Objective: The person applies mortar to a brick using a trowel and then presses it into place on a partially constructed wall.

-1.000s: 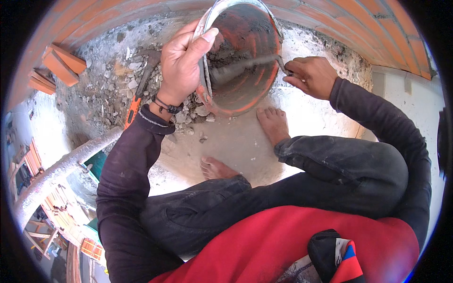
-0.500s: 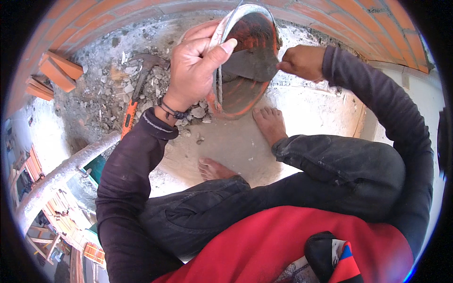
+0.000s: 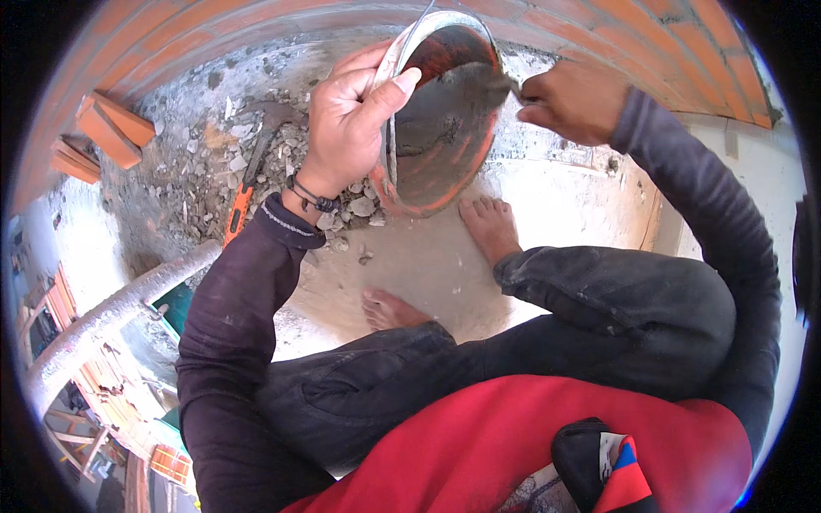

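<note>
My left hand (image 3: 349,120) is closed on the whitish rim of a tilted bucket (image 3: 421,210), its thumb over the edge. The bucket's orange inside is smeared, and grey wet mortar (image 3: 423,124) lies in it. My right hand (image 3: 571,103) is closed round the handle of a trowel (image 3: 510,88) at the bucket's right edge. Mortar covers most of the trowel's blade inside the bucket. Left of the bucket, a hammer (image 3: 237,214) with an orange grip rests on rubble.
Broken rubble (image 3: 201,175) spreads over the floor on the left, beside several loose bricks (image 3: 111,132). A brick wall (image 3: 590,34) curves along the far side. A pale pole (image 3: 111,316) crosses the lower left. My bare feet (image 3: 490,227) stand close to the bucket.
My right hand has shifted right and slightly up, turning the trowel. Its broad grey blade, plain before, now shows as a mortar-covered lump. My left hand still holds the bucket, barely moved.
</note>
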Available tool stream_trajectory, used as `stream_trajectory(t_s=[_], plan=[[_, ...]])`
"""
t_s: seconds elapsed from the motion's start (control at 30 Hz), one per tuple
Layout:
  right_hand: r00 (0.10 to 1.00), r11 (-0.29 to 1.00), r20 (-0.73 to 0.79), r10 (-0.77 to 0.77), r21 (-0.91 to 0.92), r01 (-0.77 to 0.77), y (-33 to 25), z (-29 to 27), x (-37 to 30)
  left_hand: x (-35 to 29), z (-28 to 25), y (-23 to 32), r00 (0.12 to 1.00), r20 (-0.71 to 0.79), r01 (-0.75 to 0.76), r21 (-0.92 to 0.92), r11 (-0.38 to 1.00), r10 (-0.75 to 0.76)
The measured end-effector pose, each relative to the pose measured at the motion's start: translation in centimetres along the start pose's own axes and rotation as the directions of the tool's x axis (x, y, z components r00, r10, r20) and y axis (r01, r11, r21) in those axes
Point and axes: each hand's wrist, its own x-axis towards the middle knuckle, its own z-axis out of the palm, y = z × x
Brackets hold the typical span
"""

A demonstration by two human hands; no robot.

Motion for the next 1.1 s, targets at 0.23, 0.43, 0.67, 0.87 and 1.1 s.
stream_trajectory(t_s=[0.23, 0.43, 0.67, 0.87, 1.1], plan=[[0.947, 0.987, -0.292, 0.135, -0.042, -0.153, 3.2, 3.0, -2.3, 0.1, -0.3, -0.3, 0.997, -0.025, 0.065, -0.086, 0.994, -0.067], [0.936, 0.982, -0.347, 0.058, -0.148, -0.116, 4.8, 4.8, -0.8, 0.2, -0.3, -0.5, 0.995, -0.073, 0.064, -0.111, 0.992, -0.072], [0.987, 0.986, -0.161, -0.008, -0.163, -0.019, 3.4, 5.4, 2.6, 0.3, -0.1, 0.4, 0.985, -0.106, 0.118, -0.17, 0.978, -0.137], [0.993, 0.995, -0.083, -0.082, -0.061, 0.077, 2.7, 6.7, 3.1, 0.3, -0.2, 0.1, 0.988, -0.098, 0.105, -0.141, 0.984, -0.12], [0.979, 0.955, -0.102, -0.174, 0.224, 0.193, 1.9, 7.5, 1.9, -0.1, -1.0, 0.2, 0.965, -0.167, 0.165, -0.216, 0.962, -0.203]])
